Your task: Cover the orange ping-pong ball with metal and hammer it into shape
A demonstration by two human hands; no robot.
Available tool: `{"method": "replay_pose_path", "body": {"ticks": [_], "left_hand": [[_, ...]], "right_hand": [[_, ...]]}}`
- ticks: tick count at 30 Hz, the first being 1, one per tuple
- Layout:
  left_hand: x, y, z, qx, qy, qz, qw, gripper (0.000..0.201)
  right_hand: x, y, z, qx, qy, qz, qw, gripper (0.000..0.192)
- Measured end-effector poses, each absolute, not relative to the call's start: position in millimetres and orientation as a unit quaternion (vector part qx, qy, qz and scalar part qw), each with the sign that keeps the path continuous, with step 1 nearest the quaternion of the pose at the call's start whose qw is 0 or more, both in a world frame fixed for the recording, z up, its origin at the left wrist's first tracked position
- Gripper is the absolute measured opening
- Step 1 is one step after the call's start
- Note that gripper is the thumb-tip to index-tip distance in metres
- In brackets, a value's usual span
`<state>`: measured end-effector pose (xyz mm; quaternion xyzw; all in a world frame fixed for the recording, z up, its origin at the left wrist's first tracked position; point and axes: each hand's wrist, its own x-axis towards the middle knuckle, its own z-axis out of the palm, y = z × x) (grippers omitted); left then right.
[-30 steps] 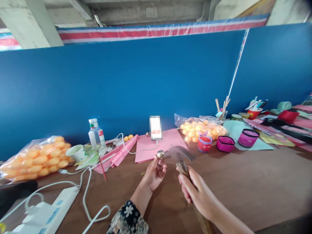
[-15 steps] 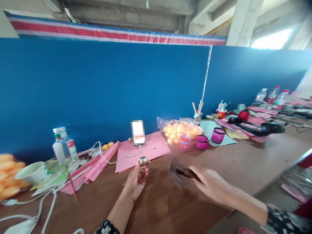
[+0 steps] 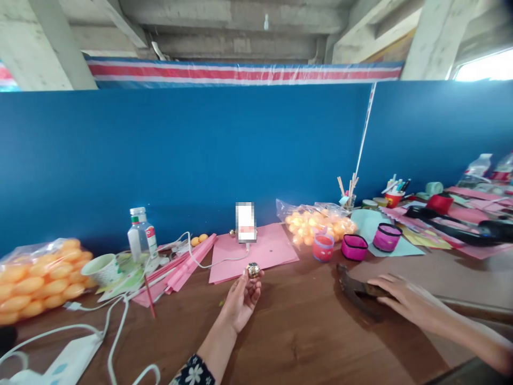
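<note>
- My left hand (image 3: pixel 240 299) pinches a small shiny ball (image 3: pixel 253 270) in its fingertips, above the worktop (image 3: pixel 304 331) middle.
- My right hand (image 3: pixel 404 299) lies loosely on the hammer (image 3: pixel 356 291) toward the right edge; next, I judge, a firm grip.

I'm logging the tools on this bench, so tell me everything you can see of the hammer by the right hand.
The hammer lies flat on the brown wooden table, right of centre. Its dark metal head points left, blurred, so its shape is hard to make out. The handle looks like brownish wood and runs right, under the right hand, whose fingers rest over it; whether they grip it cannot be told. Nothing else touches it.
</note>
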<state>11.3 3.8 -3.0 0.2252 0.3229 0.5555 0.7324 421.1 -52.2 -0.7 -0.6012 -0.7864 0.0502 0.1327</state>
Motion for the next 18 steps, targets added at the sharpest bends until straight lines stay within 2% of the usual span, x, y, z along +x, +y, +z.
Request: {"method": "replay_pose_path", "body": {"ticks": [4, 7, 12, 18], "left_hand": [[11.0, 4.0, -4.5, 0.221, 0.326, 0.555, 0.733, 0.021], [11.5, 4.7, -4.4, 0.216, 0.322, 0.554, 0.737, 0.02], [12.9, 5.2, -3.7, 0.219, 0.325, 0.545, 0.741, 0.022], [11.3, 6.2, -7.8, 0.236, 0.314, 0.551, 0.736, 0.023]], "right_hand": [[432.1, -41.1, 2.9, -0.589, -0.798, 0.027, 0.125, 0.029], [416.0, -36.2, 23.0, -0.582, -0.8, 0.001, 0.146, 0.029], [335.8, -32.0, 56.8, -0.539, -0.824, 0.016, 0.174, 0.031], [237.3, 7.7, 46.3, -0.476, -0.865, 0.023, 0.157, 0.026]]}}
